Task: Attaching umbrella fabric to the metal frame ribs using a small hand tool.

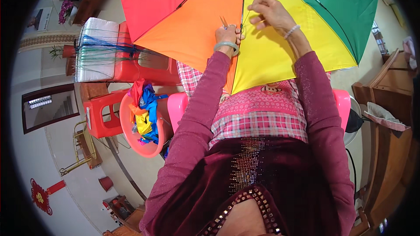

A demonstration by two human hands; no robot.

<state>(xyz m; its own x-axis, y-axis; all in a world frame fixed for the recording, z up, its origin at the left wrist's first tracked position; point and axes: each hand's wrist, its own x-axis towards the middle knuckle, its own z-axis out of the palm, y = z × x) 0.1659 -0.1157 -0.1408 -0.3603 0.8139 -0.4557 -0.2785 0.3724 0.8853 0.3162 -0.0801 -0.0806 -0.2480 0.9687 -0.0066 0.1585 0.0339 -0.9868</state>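
An open umbrella canopy (pixel 280 48) with red, orange, yellow and green panels spreads over my lap, its dark metal ribs showing. My left hand (pixel 228 36) is closed at the rib between the orange and yellow panels. From that hand two thin pointed blades of small scissors (pixel 224 22) stick up; the rest is mostly hidden by the fingers. To the right, above the yellow panel, my right hand (pixel 270 14) has thumb and forefinger pinched on a fine thread (pixel 246 17) beside the rib. Whether a needle is in that pinch is too small to make out.
Left of me a pink bucket (pixel 126 124) holds bunched coloured cloth. Beyond it stand red plastic stools (pixel 105 116) and a white foam block (pixel 97 50) wound with blue and green strands. A wooden chair (pixel 393 76) with cloth on it is at the right.
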